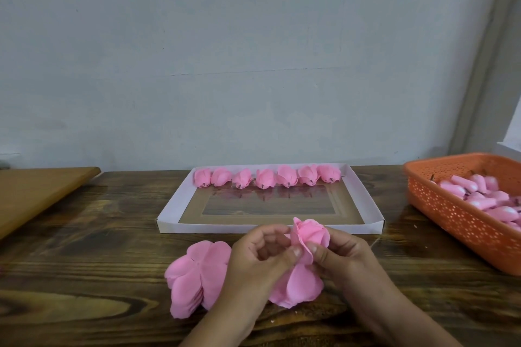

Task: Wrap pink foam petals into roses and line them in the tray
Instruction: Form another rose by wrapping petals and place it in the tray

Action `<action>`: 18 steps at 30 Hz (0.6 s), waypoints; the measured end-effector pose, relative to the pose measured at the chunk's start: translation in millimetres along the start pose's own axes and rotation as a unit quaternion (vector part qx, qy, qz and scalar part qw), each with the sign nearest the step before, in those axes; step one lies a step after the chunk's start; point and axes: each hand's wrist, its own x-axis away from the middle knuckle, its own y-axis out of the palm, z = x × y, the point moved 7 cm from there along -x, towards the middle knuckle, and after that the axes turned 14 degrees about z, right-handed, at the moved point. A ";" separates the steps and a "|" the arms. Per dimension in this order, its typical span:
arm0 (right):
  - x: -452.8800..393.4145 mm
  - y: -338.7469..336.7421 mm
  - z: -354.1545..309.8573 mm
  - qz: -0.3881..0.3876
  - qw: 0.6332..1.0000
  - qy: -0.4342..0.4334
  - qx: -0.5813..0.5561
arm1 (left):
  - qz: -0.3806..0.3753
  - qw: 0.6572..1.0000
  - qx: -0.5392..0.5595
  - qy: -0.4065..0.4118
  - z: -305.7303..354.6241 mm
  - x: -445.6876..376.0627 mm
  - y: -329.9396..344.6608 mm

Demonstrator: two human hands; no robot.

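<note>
Both hands pinching a half-wrapped pink rose just in front of the tray.

L hand [260, 255] & R hand [337, 252] close together, thumbs + fingers clamped on the rose [308, 235], its loose outer petals hanging below btwn the wrists. Stack of flat pink petals [197, 276] lies on the wooden table [84, 276], just left of L hand. White tray [172, 207] sits behind, w/ seven finished roses [266, 176] lined along its far edge. Orange basket [456, 217] at right holds pink buds [490, 200]. Wooden board [33, 191] far left.
</note>
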 end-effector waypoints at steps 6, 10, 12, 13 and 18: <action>0.8 1.9 1.5 -0.016 1.000 0.024 -0.003 | -0.037 0.999 -0.006 0.002 1.2 2.0 2.3; 0.4 3.4 2.9 -0.028 0.999 0.030 -0.005 | -0.044 0.999 -0.001 -0.005 2.7 4.0 3.7; 0.4 5.3 3.8 -0.042 0.998 0.039 -0.012 | -0.050 0.999 0.003 -0.012 3.2 4.9 4.5; 0.8 6.3 3.9 -0.050 0.998 0.044 -0.019 | -0.056 0.998 -0.001 -0.014 2.8 5.2 5.0; 1.5 8.1 2.3 -0.072 0.996 0.045 -0.020 | -0.091 0.995 -0.036 -0.014 2.5 5.9 6.5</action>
